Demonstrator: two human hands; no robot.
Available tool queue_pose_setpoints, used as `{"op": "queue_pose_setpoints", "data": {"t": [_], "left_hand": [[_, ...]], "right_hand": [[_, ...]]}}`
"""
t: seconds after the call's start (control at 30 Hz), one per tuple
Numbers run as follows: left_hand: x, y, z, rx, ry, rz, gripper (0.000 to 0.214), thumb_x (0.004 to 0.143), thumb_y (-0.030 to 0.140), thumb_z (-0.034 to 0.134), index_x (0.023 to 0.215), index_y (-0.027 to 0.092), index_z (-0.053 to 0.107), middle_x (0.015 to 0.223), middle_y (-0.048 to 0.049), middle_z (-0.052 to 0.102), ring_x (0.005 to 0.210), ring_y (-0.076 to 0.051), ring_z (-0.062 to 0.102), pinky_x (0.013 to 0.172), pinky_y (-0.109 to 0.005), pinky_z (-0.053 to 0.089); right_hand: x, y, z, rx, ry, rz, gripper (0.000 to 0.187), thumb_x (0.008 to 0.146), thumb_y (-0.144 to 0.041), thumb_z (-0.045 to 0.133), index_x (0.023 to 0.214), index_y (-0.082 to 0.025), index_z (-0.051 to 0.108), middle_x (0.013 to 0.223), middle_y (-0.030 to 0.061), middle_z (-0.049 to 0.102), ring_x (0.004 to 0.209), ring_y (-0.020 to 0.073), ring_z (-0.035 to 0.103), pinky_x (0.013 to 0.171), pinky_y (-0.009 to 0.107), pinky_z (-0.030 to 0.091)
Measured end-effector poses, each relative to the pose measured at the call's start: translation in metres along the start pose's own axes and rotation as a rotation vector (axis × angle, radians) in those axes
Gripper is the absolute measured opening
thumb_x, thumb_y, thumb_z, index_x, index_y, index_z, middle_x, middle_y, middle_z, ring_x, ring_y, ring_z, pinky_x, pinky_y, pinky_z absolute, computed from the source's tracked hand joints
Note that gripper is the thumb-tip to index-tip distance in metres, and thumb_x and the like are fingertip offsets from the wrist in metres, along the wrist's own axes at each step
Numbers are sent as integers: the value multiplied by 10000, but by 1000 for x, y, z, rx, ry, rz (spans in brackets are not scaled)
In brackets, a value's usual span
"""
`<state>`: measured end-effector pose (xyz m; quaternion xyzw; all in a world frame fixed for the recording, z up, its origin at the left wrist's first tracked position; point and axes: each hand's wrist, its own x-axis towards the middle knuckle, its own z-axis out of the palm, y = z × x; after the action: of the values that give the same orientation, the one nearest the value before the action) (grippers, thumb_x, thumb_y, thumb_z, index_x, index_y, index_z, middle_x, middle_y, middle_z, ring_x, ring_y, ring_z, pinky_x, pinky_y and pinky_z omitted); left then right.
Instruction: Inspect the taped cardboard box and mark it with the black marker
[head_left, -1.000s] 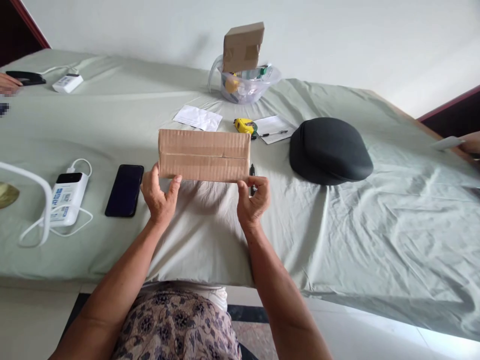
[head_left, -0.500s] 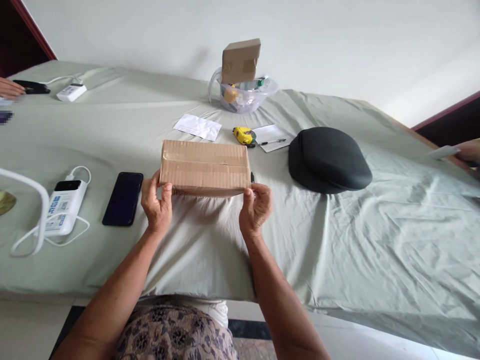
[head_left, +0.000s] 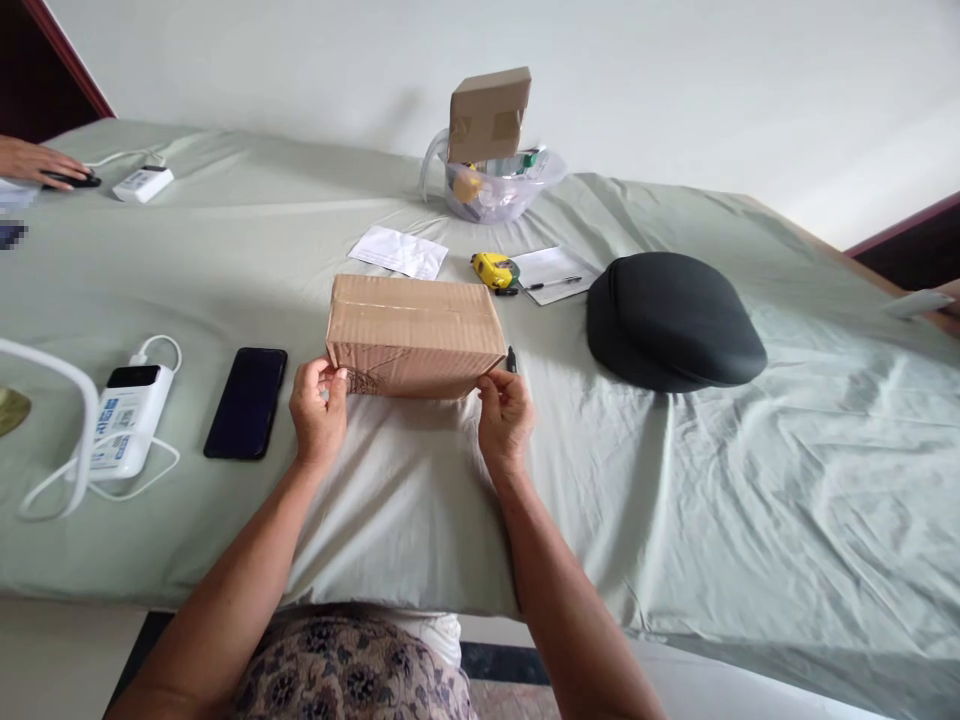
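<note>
In front of me a brown cardboard box (head_left: 416,335) is held by its two near corners, its front face showing dark scribbled marks at the left. My left hand (head_left: 319,405) pinches the near left corner, and my right hand (head_left: 506,410) pinches the near right one. Just beyond the right corner, part of a black pen or marker (head_left: 511,359) shows. A dark phone (head_left: 246,403) lies to the left of my left hand. Whether the box's underside touches the cloth, I cannot tell.
Behind the box are a white paper (head_left: 400,252), a yellow tape measure (head_left: 493,270) and a notepad with a pen (head_left: 555,283). A clear basket (head_left: 499,200) carries another box (head_left: 489,115). A black case (head_left: 675,320) sits right, a power bank (head_left: 129,420) left. Other people's hands show at both sides.
The box has tipped back so that its front face with the marks now shows, and my hands grip it lower. At far left, another person's hand has moved over the black object.
</note>
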<state>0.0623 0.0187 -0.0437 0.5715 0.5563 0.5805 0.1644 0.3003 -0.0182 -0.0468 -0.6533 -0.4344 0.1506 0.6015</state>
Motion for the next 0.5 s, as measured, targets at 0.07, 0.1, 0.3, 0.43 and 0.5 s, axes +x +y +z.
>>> {"op": "queue_pose_setpoints", "data": {"t": [0.07,0.1,0.3,0.43,0.5], "left_hand": [[-1,-1,-1,30,-44,-36,190,876,384,604,909,198,589,875,-43,667,800,-170,659,760,-303,555],[-1,-2,-1,55,-71,-50,175,869,374,607,889,204,573,857,-37,669,787,-173,662,754,-306,555],[-3,-3,-2,436,-201,-10,101,854,268,601,830,219,516,882,-87,687,896,-280,673,818,-413,522],[-3,-1,0,614,-271,4,107,856,235,618,835,214,516,938,-129,678,984,-334,648,874,-467,490],[-2,-2,1,594,-271,-3,117,854,220,614,826,220,501,942,-123,667,979,-324,642,884,-464,485]], "right_hand": [[0,-1,-2,-81,-54,43,249,826,-422,553,882,-208,666,819,29,721,719,174,631,701,317,469],[0,-1,-4,-133,-91,69,244,814,-410,548,883,-209,667,812,30,722,699,177,626,692,320,461],[-3,3,-5,-438,-238,99,186,816,-338,508,889,-230,640,819,39,723,678,194,601,661,310,391],[-7,3,-2,-523,-223,51,155,817,-301,485,875,-233,612,775,27,676,641,181,527,628,293,337],[-7,4,-1,-502,-223,42,126,803,-291,490,854,-236,592,717,8,630,626,175,495,624,290,338]]}}
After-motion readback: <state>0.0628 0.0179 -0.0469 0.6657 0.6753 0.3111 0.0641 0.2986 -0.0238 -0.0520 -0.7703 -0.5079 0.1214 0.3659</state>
